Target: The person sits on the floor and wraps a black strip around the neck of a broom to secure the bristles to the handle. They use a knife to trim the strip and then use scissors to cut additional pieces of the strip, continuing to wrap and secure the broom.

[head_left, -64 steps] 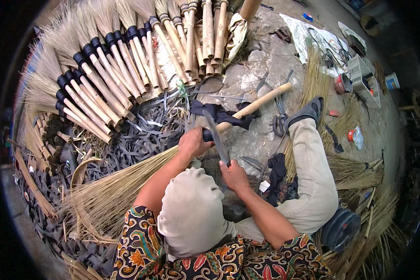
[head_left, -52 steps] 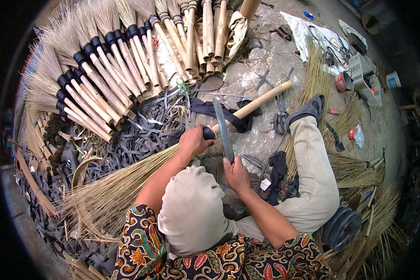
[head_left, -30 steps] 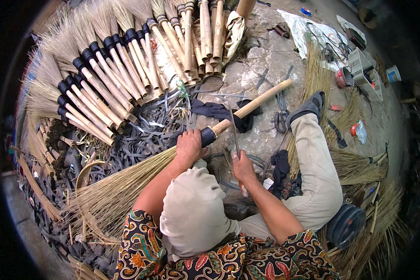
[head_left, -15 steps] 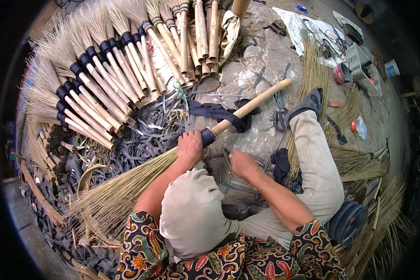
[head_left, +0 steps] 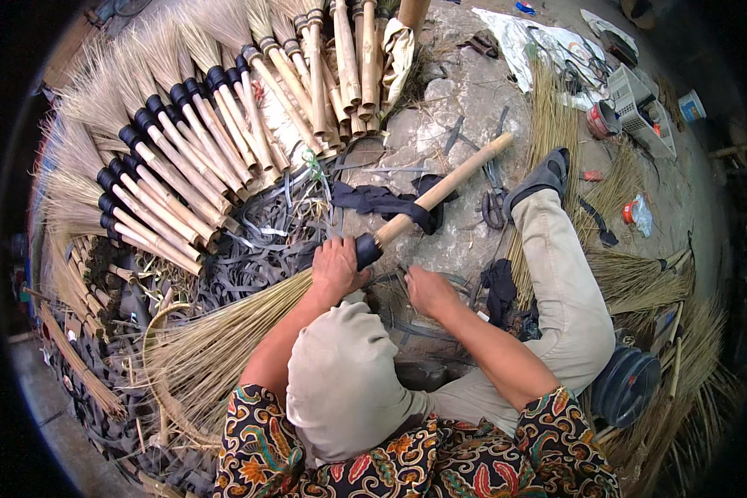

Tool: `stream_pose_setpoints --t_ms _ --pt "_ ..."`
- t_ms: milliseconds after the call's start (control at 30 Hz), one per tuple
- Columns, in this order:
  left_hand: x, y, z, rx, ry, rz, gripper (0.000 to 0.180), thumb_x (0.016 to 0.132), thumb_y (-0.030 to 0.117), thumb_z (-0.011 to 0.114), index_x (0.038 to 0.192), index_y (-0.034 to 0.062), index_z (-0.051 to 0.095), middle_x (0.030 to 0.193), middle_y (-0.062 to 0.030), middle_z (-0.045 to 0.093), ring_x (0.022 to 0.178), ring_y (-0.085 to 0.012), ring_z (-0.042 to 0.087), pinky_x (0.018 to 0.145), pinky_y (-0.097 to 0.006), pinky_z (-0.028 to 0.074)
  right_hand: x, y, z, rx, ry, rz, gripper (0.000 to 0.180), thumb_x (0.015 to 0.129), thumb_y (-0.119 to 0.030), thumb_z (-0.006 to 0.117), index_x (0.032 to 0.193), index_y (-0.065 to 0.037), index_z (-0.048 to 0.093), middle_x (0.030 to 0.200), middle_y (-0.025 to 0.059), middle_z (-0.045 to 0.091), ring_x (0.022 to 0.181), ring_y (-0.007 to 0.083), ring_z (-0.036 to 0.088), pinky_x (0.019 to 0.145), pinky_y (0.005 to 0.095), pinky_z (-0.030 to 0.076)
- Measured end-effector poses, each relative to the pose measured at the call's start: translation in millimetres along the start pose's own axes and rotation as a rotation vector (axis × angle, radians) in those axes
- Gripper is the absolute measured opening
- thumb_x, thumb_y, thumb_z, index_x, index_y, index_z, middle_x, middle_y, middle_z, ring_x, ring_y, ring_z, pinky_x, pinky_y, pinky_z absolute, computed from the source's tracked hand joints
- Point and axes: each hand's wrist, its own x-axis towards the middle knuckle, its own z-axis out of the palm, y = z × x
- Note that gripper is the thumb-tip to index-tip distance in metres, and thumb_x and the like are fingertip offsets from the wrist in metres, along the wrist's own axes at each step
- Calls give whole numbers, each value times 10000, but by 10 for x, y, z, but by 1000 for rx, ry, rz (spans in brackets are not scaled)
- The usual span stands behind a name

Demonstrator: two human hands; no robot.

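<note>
A stiff-bristle broom [head_left: 241, 328] lies slantwise across my raised knee, its pale wooden handle [head_left: 465, 170] pointing up and to the right. Black binding [head_left: 365, 250] wraps the joint between bristles and handle. My left hand [head_left: 336, 264] is closed around the neck of the broom, just below that binding. To the right, apart from the broom, my right hand [head_left: 430, 292] is closed with the knuckles up; a small dark end shows at its fingers, too little to name. Black cloth [head_left: 382, 199] lies under the handle.
Many bound brooms [head_left: 174, 166] lie in rows at upper left. Dark rubber strips [head_left: 253, 241] cover the floor below them. Scissors [head_left: 493, 209] lie beyond the handle. Loose bristle bundles [head_left: 548, 116], a pale plastic basket [head_left: 639, 108] and a ribbed dark container [head_left: 627, 386] stand or lie at right.
The broom's bristle end has shifted slightly right, showing more of a curved woven rim beside it. My left hand keeps its hold; my right hand stays closed, nearly in place.
</note>
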Motion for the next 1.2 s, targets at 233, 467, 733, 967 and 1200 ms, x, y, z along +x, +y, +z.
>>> stream_pose_setpoints --t_ms 233,467,733,967,1200 --pt "45 -10 -8 -37 56 -12 670 714 340 895 1169 -2 541 1171 -216 600 1066 -379 648 908 -452 556 -8 69 93 -15 -18 -37 276 1059 -266 505 1077 -1 581 938 345 687 933 547 666 818 616 514" --pt "47 -21 -83 -174 -59 -38 676 716 346 900 1176 -3 548 1172 -213 607 1088 -396 651 932 -460 559 -49 118 72 -21 -88 -63 285 1062 -281 510 1106 -7 572 936 349 682 931 557 657 826 618 503" --pt "43 -16 -135 -27 -9 -13 722 779 459 853 1269 12 566 1197 -203 645 1121 -387 642 953 -468 529 -67 102 67 -6 -23 -69 292 1062 -294 500 1108 -13 562 930 333 690 920 552 662 819 620 508" --pt "51 0 -169 8 8 45 786 789 500 838 1306 -9 538 1176 -207 642 1138 -375 646 948 -467 542 -101 123 27 -45 -6 -105 288 1063 -280 501 1081 4 548 921 318 693 915 550 661 806 623 501" --pt "74 -57 -228 -106 -146 6 762 772 476 862 1299 21 552 1166 -198 660 1132 -382 656 944 -458 546 -85 157 33 16 20 -74 274 1050 -276 515 1088 -7 551 927 331 687 931 562 653 813 625 496"
